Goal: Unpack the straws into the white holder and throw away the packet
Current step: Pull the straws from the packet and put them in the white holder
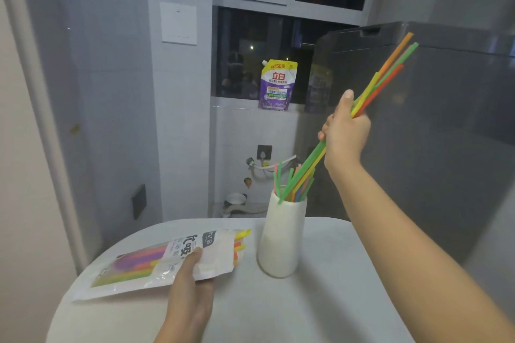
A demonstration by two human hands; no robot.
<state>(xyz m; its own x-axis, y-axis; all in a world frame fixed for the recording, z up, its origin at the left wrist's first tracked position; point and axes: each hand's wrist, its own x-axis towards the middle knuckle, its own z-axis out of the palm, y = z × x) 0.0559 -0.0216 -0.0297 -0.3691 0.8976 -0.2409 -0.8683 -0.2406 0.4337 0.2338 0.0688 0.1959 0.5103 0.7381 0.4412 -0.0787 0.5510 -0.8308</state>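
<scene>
Right grip [345,131] clasps straws [387,75] over white holder [281,239]; left grip [189,273] pinches packet [156,262] beside it.

1. The white holder [281,242] is a tall, smooth vase, standing upright on the table with coloured straws already fanned out of its mouth.
2. A bundle of long straws [387,75], green, yellow, orange and red, slants steeply above the holder, its lower ends reaching the rim.
3. The packet [156,262] is a clear plastic bag with a white label, lying tilted left of the holder, more straws poking from its open end.
</scene>
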